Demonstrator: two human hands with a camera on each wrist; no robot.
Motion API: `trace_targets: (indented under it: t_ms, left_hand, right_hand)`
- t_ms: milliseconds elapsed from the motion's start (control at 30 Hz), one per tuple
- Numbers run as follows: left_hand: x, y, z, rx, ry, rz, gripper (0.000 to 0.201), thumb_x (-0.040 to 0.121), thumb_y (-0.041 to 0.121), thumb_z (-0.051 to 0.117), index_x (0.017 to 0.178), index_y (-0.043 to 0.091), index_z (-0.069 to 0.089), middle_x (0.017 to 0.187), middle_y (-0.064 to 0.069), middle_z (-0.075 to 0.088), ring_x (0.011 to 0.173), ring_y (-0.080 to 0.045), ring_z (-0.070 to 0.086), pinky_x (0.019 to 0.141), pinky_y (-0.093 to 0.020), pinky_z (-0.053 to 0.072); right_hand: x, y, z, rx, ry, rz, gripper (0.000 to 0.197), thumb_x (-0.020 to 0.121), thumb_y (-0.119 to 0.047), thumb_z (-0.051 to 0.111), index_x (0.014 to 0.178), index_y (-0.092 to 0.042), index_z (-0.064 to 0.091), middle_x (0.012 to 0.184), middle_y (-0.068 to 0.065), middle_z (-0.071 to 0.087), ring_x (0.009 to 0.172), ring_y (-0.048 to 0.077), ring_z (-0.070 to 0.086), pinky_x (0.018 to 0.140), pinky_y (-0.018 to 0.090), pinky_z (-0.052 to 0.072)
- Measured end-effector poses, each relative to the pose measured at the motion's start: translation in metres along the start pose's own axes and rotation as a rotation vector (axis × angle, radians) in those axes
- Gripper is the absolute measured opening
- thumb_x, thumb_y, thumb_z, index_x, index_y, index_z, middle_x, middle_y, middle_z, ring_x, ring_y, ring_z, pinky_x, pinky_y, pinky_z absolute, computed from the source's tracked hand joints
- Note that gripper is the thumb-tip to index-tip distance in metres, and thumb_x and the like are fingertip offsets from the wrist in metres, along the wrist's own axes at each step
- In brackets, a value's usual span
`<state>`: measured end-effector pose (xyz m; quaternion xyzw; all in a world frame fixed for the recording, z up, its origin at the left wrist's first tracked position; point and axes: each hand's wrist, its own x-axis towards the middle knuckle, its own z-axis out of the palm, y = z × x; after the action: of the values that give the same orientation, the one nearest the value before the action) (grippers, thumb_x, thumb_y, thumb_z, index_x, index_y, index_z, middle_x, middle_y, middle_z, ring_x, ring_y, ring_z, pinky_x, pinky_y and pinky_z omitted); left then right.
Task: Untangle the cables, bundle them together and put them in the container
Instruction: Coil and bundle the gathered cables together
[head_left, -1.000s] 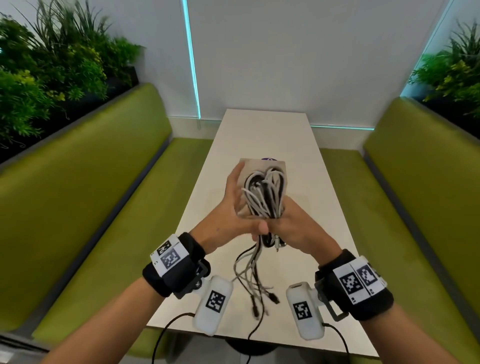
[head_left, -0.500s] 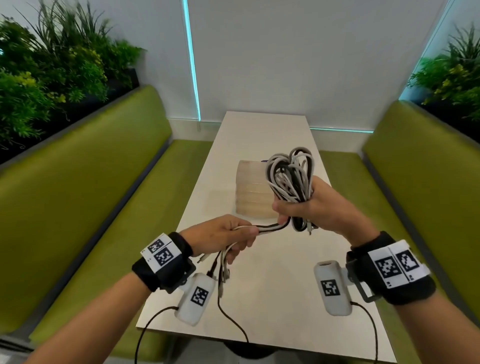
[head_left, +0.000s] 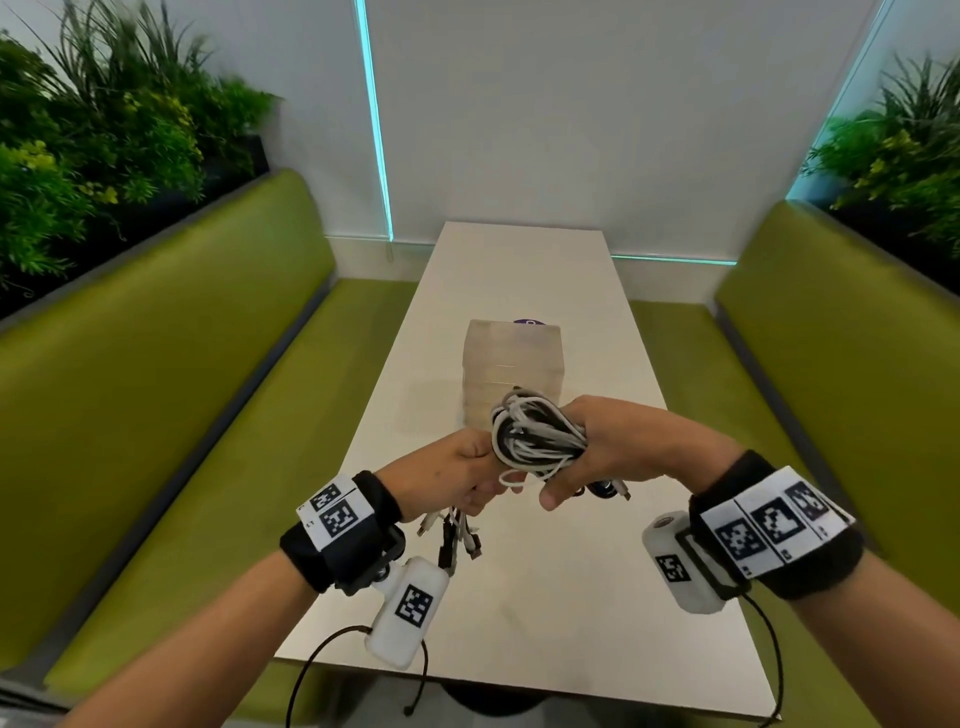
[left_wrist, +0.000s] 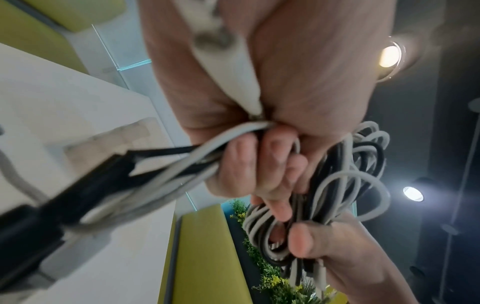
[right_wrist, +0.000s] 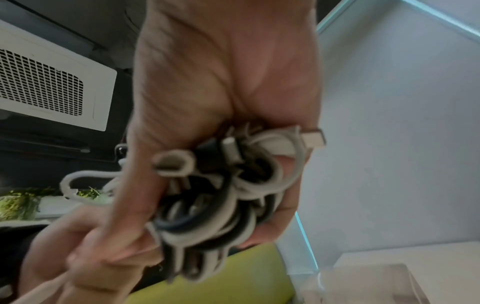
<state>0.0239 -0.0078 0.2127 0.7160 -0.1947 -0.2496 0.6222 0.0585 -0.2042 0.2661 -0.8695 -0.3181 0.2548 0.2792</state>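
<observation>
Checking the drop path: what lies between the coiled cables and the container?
Nothing: in the head view only bare table shows around the container, just beyond the cables.

A: Where do we find the container (head_left: 511, 364)?

B: On the table (head_left: 587, 571), behind our hands. The table runs between two benches, planters behind each.

A: And the cables (head_left: 535, 439)?

B: Coiled in our right hand (head_left: 618, 447), above the table; the loose ends hang below our left hand (head_left: 447, 478), just beside it.
</observation>
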Motion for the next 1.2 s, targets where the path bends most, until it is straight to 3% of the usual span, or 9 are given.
trace_targets:
  t_ms: [133, 233, 333, 467, 600, 700, 900, 1000, 1200]
  left_hand:
    - [0.001, -0.009, -0.001, 0.005, -0.016, -0.011, 0.024, 0.09, 0.019, 0.048, 0.071, 0.005, 0.048, 0.063, -0.005, 0.029, 0.051, -0.012, 0.024, 0.051, -0.026, 0.023]
    - [0.0, -0.014, -0.006, -0.151, -0.105, -0.018, 0.026, 0.07, 0.018, 0.059, 0.086, -0.002, 0.06, 0.071, -0.008, 0.058, 0.058, -0.017, 0.05, 0.058, -0.027, 0.04]
    - [-0.002, -0.02, -0.018, -0.48, -0.245, -0.05, 0.072, 0.072, 0.043, 0.064, 0.116, -0.013, 0.054, 0.109, -0.028, 0.062, 0.091, -0.036, 0.059, 0.077, -0.037, 0.05]
    - [-0.001, -0.009, -0.019, -0.552, -0.262, -0.227, 0.118, 0.065, 0.089, 0.029, 0.129, -0.008, 0.05, 0.128, -0.035, 0.051, 0.111, -0.044, 0.055, 0.091, -0.044, 0.049]
    - [0.005, 0.003, 0.001, -0.234, -0.226, -0.217, 0.057, 0.077, 0.051, 0.07, 0.117, 0.012, 0.056, 0.11, -0.025, 0.066, 0.096, -0.034, 0.066, 0.084, -0.036, 0.053]
    - [0.007, 0.003, 0.009, -0.162, -0.04, -0.234, 0.021, 0.076, 0.012, 0.067, 0.095, 0.005, 0.06, 0.081, -0.011, 0.067, 0.071, -0.023, 0.066, 0.069, -0.031, 0.053]
    - [0.01, 0.0, 0.015, 0.159, -0.028, -0.289, 0.019, 0.076, 0.006, 0.067, 0.094, 0.007, 0.059, 0.073, -0.008, 0.061, 0.058, -0.017, 0.059, 0.061, -0.03, 0.049]
    - [0.01, 0.001, 0.016, 0.192, -0.036, -0.311, 0.019, 0.079, 0.005, 0.066, 0.094, 0.009, 0.055, 0.069, -0.005, 0.062, 0.056, -0.016, 0.059, 0.056, -0.027, 0.05]
    - [0.007, 0.005, 0.015, 0.241, -0.085, -0.277, 0.016, 0.081, 0.004, 0.065, 0.092, 0.012, 0.056, 0.067, -0.004, 0.061, 0.055, -0.016, 0.058, 0.053, -0.024, 0.048]
  right_hand:
    - [0.006, 0.006, 0.007, -0.099, 0.056, -0.046, 0.033, 0.068, -0.039, 0.081, 0.095, -0.023, 0.069, 0.097, -0.004, 0.062, 0.08, 0.01, 0.061, 0.07, 0.03, 0.054]
    - [0.003, 0.004, 0.004, -0.306, 0.065, -0.079, 0.024, 0.074, -0.031, 0.077, 0.091, -0.019, 0.064, 0.088, -0.01, 0.053, 0.065, -0.002, 0.054, 0.057, 0.018, 0.043]
    - [-0.001, -0.003, -0.001, -0.595, 0.118, -0.101, 0.012, 0.079, -0.024, 0.067, 0.088, -0.026, 0.059, 0.068, -0.012, 0.054, 0.055, 0.005, 0.048, 0.058, 0.025, 0.033]
    - [0.005, -0.017, 0.009, -0.908, 0.156, -0.215, 0.01, 0.088, -0.028, 0.05, 0.095, -0.025, 0.057, 0.088, -0.003, 0.067, 0.079, 0.024, 0.059, 0.068, 0.03, 0.042]
    - [0.015, -0.023, 0.015, -1.02, 0.123, -0.251, 0.025, 0.088, -0.023, 0.049, 0.11, -0.028, 0.059, 0.094, 0.001, 0.07, 0.086, 0.028, 0.063, 0.071, 0.033, 0.044]
    - [0.017, -0.018, 0.018, -1.027, 0.125, -0.202, 0.028, 0.086, -0.03, 0.053, 0.114, -0.024, 0.056, 0.1, 0.001, 0.069, 0.09, 0.027, 0.063, 0.068, 0.031, 0.039]
    - [0.014, -0.012, 0.022, -0.64, -0.15, 0.128, 0.064, 0.071, -0.041, 0.076, 0.119, -0.016, 0.043, 0.096, 0.001, 0.064, 0.075, 0.021, 0.063, 0.062, 0.03, 0.048]
    - [0.014, -0.01, 0.028, -0.578, -0.084, 0.163, 0.062, 0.072, -0.038, 0.077, 0.115, -0.012, 0.04, 0.081, -0.004, 0.055, 0.056, 0.01, 0.05, 0.049, 0.023, 0.038]
    - [0.017, -0.001, 0.025, -0.352, -0.222, 0.147, 0.038, 0.068, -0.038, 0.08, 0.098, -0.022, 0.064, 0.086, 0.001, 0.072, 0.069, 0.017, 0.063, 0.064, 0.031, 0.05]
